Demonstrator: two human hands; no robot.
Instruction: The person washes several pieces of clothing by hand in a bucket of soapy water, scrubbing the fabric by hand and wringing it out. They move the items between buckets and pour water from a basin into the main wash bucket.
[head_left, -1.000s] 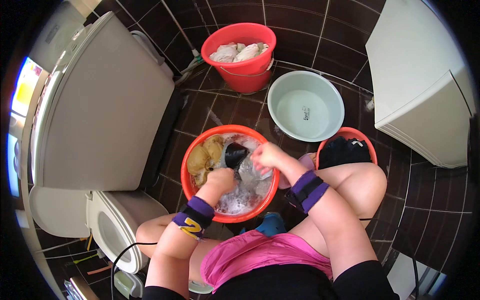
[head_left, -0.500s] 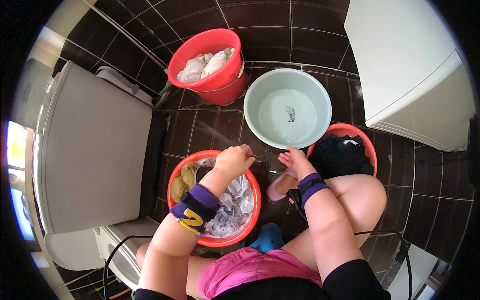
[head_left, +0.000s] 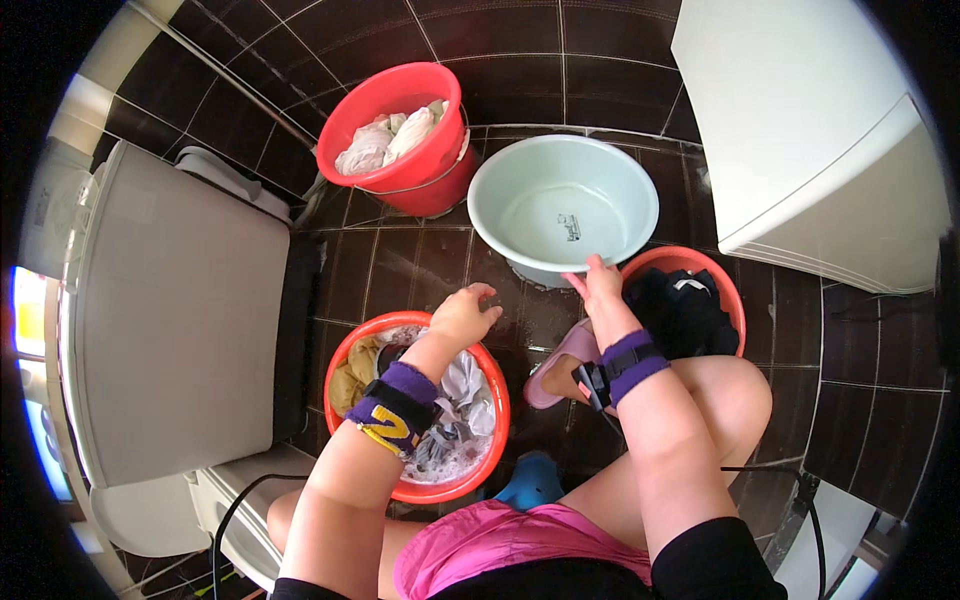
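Note:
A pale green plastic basin [head_left: 505, 215] stands on the floor ahead of me, its near side lifted a little. My right hand [head_left: 600, 285] grips its near rim. My left hand [head_left: 466, 316], fingers loosely bent and apart with nothing seen in them, hovers over the far right edge of an orange basin [head_left: 501, 400]. Soapy water fills that basin, along with white and grey laundry [head_left: 465, 395] and a tan cloth [head_left: 348, 388]. Each wrist wears a purple band.
Behind stands a red bucket [head_left: 425, 180] with white cloths [head_left: 385, 140]. Dark clothes [head_left: 680, 315] lie in another orange basin [head_left: 736, 300] at right. A white cabinet-like appliance [head_left: 800, 130] is far right; a large grey box-shaped thing [head_left: 185, 310] stands left. The tiled floor [head_left: 420, 265] looks wet.
My right hand has moved forward and taken hold of the pale green basin's rim, and its near side has come up. My left hand's fingers have loosened.

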